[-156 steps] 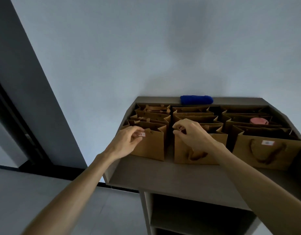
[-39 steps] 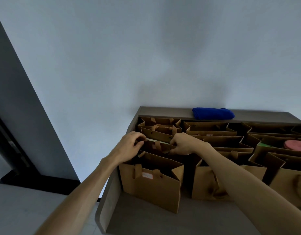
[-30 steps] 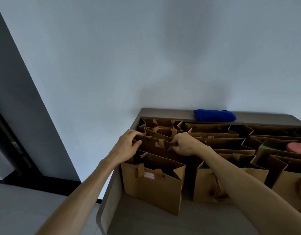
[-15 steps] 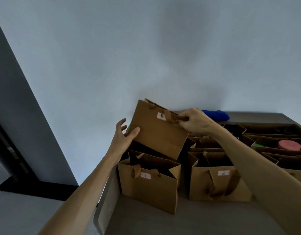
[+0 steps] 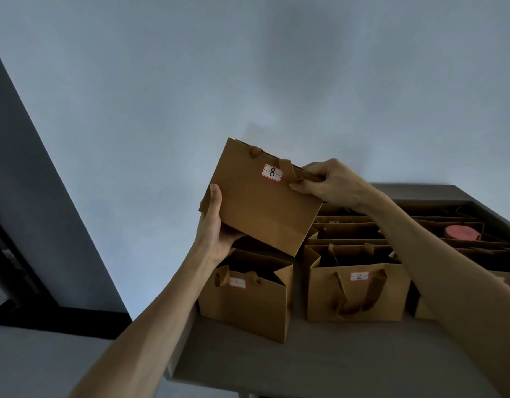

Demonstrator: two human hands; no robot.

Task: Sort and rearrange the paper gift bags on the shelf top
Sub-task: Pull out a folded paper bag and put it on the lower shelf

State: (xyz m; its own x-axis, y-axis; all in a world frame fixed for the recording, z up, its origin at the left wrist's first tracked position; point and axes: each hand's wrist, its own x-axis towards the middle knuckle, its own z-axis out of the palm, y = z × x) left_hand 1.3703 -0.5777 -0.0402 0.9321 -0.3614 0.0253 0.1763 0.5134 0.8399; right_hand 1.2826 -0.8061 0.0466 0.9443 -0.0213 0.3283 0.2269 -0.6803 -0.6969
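The bag labelled 8 [image 5: 262,196] was held tilted in the air above the front-left of the shelf top [image 5: 319,366]. The left hand [image 5: 216,225] gripped its lower corner at eight o'clock, thumb on the front face; the right hand [image 5: 325,182] pinched its handle at two o'clock. Directly below, at six o'clock, stood bag 1 [image 5: 248,305], with bag 2 [image 5: 357,291] beside it at four o'clock. Sorting looked barely begun: two numbered bags headed the front row, while the bags behind [image 5: 351,231] remained unordered, as far as could be judged.
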